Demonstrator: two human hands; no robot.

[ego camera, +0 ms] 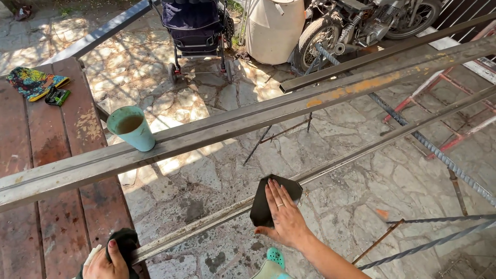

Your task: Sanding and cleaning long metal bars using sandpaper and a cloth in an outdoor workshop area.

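My right hand [285, 217] lies flat, fingers together, pressing a dark sheet of sandpaper [268, 199] onto a long thin metal bar [361, 152] that runs diagonally from lower left to upper right. My left hand [106, 261] sits at the bottom left, closed on a black cloth [124, 242] at the near end of that bar, by the edge of the red wooden table [57, 155]. A wider rusty metal channel [243, 121] lies across the table above the thin bar.
A teal cup [132, 127] holding brown liquid stands against the wide channel. Colourful gloves [33, 82] lie on the table's far left. Beyond are a stroller [196, 31], a white barrel [274, 28], a motorcycle [356, 23], red metal frames [439, 88] and rebar [444, 160] on stone paving.
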